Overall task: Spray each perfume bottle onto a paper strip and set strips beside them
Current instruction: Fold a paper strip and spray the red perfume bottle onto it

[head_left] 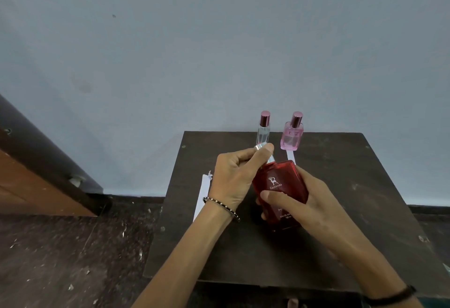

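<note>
A red perfume bottle (pixel 280 190) is held tilted above the dark table (pixel 341 198). My right hand (pixel 299 206) grips its body from the right. My left hand (pixel 239 176) pinches the silver cap (pixel 259 146) at the bottle's top. At the table's back edge stand a slim clear bottle (pixel 263 132) and a pink bottle (pixel 291 137), both with shiny pink caps. A white paper strip (pixel 291 156) lies in front of the pink bottle. Another white strip (pixel 203 195) shows by my left wrist at the table's left edge.
The small table stands against a pale blue wall (pixel 219 51). A dark speckled floor (pixel 73 246) lies to the left. A brown wooden door or panel (pixel 36 181) leans in at the far left.
</note>
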